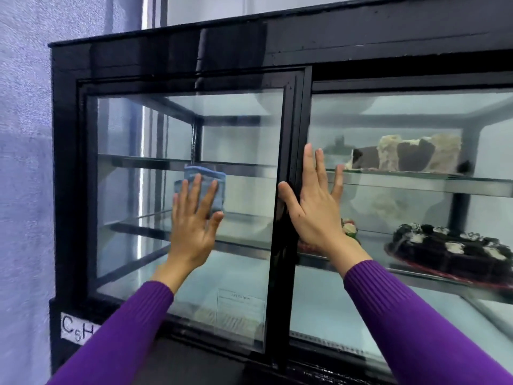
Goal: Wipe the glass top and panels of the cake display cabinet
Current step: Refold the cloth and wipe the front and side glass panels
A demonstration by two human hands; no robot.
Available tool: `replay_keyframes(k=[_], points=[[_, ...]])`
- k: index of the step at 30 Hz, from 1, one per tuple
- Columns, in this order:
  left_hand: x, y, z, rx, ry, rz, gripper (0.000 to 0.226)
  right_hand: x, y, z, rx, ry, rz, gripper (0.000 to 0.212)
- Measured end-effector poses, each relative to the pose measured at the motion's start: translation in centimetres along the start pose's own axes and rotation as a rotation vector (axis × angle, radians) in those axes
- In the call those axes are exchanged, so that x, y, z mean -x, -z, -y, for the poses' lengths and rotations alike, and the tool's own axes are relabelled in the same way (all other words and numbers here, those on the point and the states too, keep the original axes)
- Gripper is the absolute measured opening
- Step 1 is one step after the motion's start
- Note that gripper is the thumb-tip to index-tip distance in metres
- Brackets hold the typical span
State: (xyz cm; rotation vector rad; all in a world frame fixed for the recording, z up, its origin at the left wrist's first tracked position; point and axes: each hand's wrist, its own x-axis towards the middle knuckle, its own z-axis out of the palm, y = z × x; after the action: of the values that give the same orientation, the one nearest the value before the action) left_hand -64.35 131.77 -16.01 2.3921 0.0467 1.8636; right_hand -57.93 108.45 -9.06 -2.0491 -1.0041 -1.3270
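Note:
The black-framed cake display cabinet (66,168) fills the view, with two sliding glass panels. My left hand (193,226) presses a folded blue cloth (204,180) flat against the left glass panel (133,212), fingers spread over the cloth. My right hand (313,207) lies flat with fingers apart on the black middle door frame (291,129) and the edge of the right glass panel (402,323). The thumb rests on the frame. Both arms wear purple sleeves.
Behind the right panel, a sliced cake (405,157) sits on the upper glass shelf and a dark round cake (449,251) on the shelf below. A white label (76,327) is stuck low on the left frame. A bluish wall (25,162) stands at the left.

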Motion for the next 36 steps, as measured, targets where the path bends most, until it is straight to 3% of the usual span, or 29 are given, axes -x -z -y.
replay_keyframes(k=[3, 5, 8, 11, 13, 16, 19, 21, 23, 25, 27, 30, 34, 36], points=[[-4.8, 1.7, 2.9, 0.042, 0.291, -0.084, 0.065, 0.1, 0.3, -0.1, -0.03, 0.015, 0.018, 0.08], [-8.2, 2.2, 2.0, 0.03, 0.324, -0.13, 0.065, 0.5, 0.3, 0.1, -0.044, -0.005, 0.014, 0.08], [-7.0, 0.9, -1.0, 0.032, 0.116, -0.096, 0.06, 3.1, -0.8, 0.5, -0.049, -0.034, -0.007, 0.077], [2.1, -1.2, -1.7, -0.007, -0.162, 0.056, 0.059, 7.3, -2.4, 0.7, -0.064, -0.075, 0.026, 0.075], [7.4, -1.7, 1.0, -0.051, -0.208, 0.088, 0.059, 9.7, -3.1, 0.6, -0.069, -0.101, 0.054, 0.074], [6.8, -0.9, 5.1, 0.003, 0.158, -0.017, 0.061, 10.9, -3.3, 0.5, -0.058, -0.106, 0.079, 0.074], [1.0, 0.2, 4.4, 0.091, 0.488, -0.16, 0.063, 10.6, -3.1, 0.8, -0.071, -0.118, 0.1, 0.073], [-0.9, -0.1, 1.8, 0.083, 0.404, -0.149, 0.061, 10.7, -3.1, 0.9, -0.09, -0.13, 0.114, 0.074], [0.4, -1.0, -1.0, 0.042, 0.164, -0.057, 0.061, 10.8, -3.2, 0.7, -0.096, -0.136, 0.119, 0.074], [5.2, -2.3, -2.5, -0.009, -0.073, 0.064, 0.061, 10.8, -3.1, 0.6, -0.073, -0.127, 0.121, 0.074], [11.5, -3.1, -1.6, -0.055, -0.179, 0.157, 0.061, 10.9, -2.8, 0.5, -0.042, -0.11, 0.135, 0.076], [15.3, -2.7, 1.8, -0.035, -0.045, 0.167, 0.062, 11.6, -2.4, 0.2, -0.022, -0.081, 0.16, 0.077], [7.5, -1.6, 0.0, 0.031, 0.258, 0.035, 0.063, 12.2, -2.6, 0.2, -0.029, -0.09, 0.182, 0.076], [4.7, -1.7, -2.8, 0.051, 0.193, 0.026, 0.061, 12.2, -2.7, 0.1, -0.029, -0.101, 0.18, 0.076]])
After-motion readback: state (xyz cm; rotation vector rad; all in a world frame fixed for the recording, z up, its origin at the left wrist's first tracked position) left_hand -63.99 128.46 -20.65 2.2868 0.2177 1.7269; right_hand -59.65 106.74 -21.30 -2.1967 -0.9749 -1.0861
